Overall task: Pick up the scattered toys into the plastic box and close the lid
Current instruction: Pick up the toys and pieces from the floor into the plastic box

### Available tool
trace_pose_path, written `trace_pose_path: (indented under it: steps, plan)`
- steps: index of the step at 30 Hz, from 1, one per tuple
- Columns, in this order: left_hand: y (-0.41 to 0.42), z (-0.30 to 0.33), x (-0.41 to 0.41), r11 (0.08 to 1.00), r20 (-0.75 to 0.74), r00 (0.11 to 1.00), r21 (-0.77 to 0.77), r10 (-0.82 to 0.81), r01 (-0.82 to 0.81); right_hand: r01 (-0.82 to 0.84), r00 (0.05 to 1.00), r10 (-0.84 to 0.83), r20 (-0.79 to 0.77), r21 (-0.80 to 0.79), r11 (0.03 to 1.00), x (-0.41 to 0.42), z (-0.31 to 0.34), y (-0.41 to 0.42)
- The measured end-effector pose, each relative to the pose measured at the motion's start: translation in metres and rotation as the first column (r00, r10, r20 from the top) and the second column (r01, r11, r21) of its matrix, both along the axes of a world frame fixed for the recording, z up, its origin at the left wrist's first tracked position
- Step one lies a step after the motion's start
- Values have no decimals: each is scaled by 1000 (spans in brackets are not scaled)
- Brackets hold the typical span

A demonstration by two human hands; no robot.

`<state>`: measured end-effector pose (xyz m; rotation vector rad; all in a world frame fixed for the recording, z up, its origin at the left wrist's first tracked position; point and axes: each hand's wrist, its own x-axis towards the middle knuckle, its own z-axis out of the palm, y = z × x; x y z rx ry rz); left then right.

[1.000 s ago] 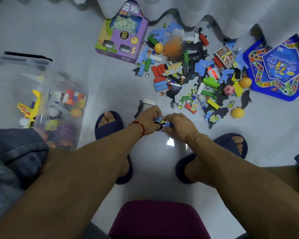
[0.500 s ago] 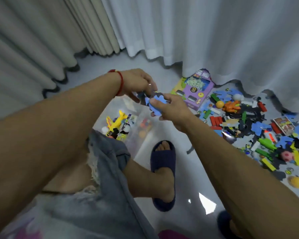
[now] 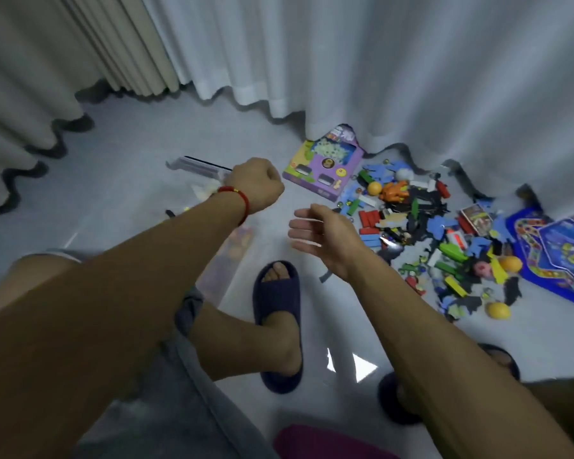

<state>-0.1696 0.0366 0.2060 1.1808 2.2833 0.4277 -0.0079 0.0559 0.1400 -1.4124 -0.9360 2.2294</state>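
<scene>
The clear plastic box stands open on the floor at centre left, mostly hidden under my left forearm; coloured toys show through its wall. My left hand hovers over the box with its back to the camera and its fingers curled under; nothing shows in it. My right hand hangs just right of the box, fingers spread and empty. The scattered toys lie in a heap on the right: blue and black foam pieces, coloured blocks, yellow balls, an orange figure.
A purple toy carton and a blue game board lie at the heap's edges. Curtains hang along the back. My feet in dark slippers stand on the grey floor, with a maroon stool below.
Both hands carried blue foam pieces from the floor to above the box. The right hand has since let go and drawn back to the right; the left hand stays over the box.
</scene>
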Motion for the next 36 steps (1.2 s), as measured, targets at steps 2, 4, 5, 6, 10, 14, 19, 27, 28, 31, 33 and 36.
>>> trace_pose_path:
  steps: [2,4,5,6,10,14,19,27,28,31,33,36]
  plan:
    - [5,-41,46,999,132,991,-27,-19,22,53,972,-56,229,22,998,59,-34,5]
    - [4,-88,88,989,208,977,-135,-35,64,85,892,-96,442,44,995,117,-69,6]
    - [2,-113,105,978,217,975,-187,-49,91,92,847,-108,521,56,994,143,-85,5]
    - [-2,-137,118,965,205,976,-230,-77,125,72,794,-100,600,71,995,165,-99,2]
    - [-10,-215,139,933,89,978,-293,-190,208,-146,628,-4,778,123,982,210,-139,-15]
    - [4,-251,145,937,-25,979,-294,-204,188,-227,542,-61,838,215,950,208,-158,-15]
    - [23,-274,150,952,-27,997,-299,-74,63,-82,271,-239,933,270,959,232,-175,7]
    - [10,-268,150,961,40,981,-210,191,-178,-133,277,-239,931,284,950,266,-203,20]
    - [9,-267,150,974,34,985,-159,171,-164,-136,284,-252,925,299,944,268,-206,20]
    - [16,-270,154,996,-1,996,-19,-84,84,-148,316,-295,902,354,923,273,-212,22]
    - [24,-273,159,966,-11,966,-7,-257,257,-167,323,-299,898,365,916,275,-214,22]
    - [32,-275,159,950,21,951,-45,-308,309,-173,349,-290,891,365,915,281,-213,22]
